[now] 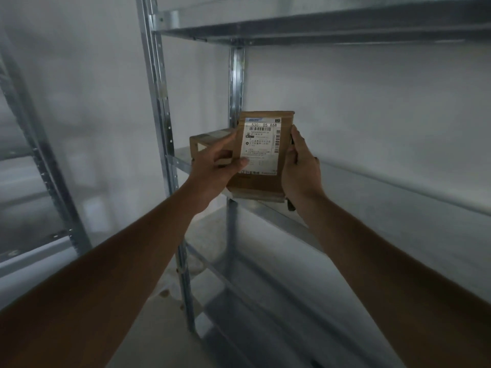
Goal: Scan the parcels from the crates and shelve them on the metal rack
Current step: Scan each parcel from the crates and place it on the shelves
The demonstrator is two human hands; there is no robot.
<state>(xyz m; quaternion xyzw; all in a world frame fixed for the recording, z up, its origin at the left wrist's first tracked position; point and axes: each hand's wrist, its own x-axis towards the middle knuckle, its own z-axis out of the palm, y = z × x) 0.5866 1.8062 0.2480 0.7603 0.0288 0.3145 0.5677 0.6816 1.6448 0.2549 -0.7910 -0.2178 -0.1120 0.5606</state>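
We see the left hand (212, 166) with its thumb laid across the lower left of the white printed shipping label (261, 146) and its fingers curled behind the left edge of the flat brown cardboard parcel (259, 181), so it grips that parcel. The right hand (300, 166) closes on the parcel's right edge, thumb running up the front side and fingers wrapped behind; a thin dark object (291, 204) shows below this hand against the parcel's lower right corner, and we cannot tell what it is.

The parcel stands upright between the two hands, label facing us, its bottom edge at the front lip of the galvanised grey metal rack shelf (372, 197); whether it already rests on the shelf or hangs just over it we cannot tell. Behind the parcel to its left, a second brown cardboard box (206, 140) sits on the same shelf, partly hidden by the left hand.

Left of the parcel rises the perforated steel front upright (159, 102), and directly behind the parcel stands the rear upright (236, 83). Above the parcel runs another metal shelf (318, 27); below it lie lower shelves (265, 301). Behind everything is a plain white wall (372, 102).
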